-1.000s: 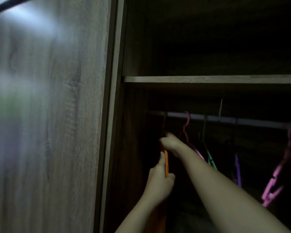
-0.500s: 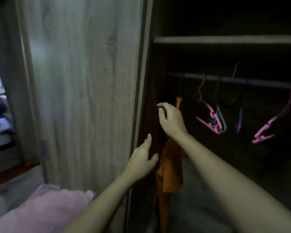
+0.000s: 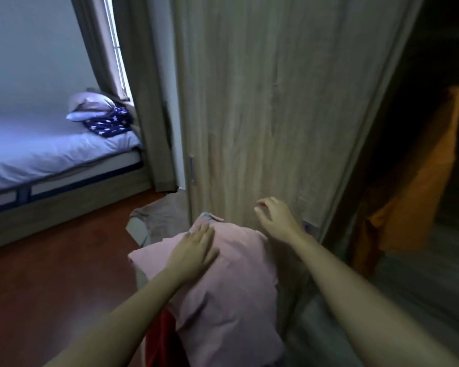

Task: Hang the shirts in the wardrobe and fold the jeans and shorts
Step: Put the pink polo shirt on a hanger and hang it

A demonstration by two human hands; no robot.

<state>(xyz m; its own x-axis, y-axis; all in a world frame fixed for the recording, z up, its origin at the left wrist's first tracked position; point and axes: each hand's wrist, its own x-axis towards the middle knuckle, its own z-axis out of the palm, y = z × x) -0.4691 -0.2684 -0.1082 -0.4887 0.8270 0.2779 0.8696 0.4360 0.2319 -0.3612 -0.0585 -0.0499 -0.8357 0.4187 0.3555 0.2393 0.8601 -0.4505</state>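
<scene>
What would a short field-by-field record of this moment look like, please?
left hand: flat on the pink garment
right hand: empty, fingers loosely curled, in front of the wardrobe door
orange shirt: hangs inside, right of the wardrobe door
red garment: partly visible under the pink garment
bed: far left, against the wall

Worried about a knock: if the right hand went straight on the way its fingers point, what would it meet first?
Probably the wardrobe door, which stands just beyond the right hand, though depth is unclear.
</scene>
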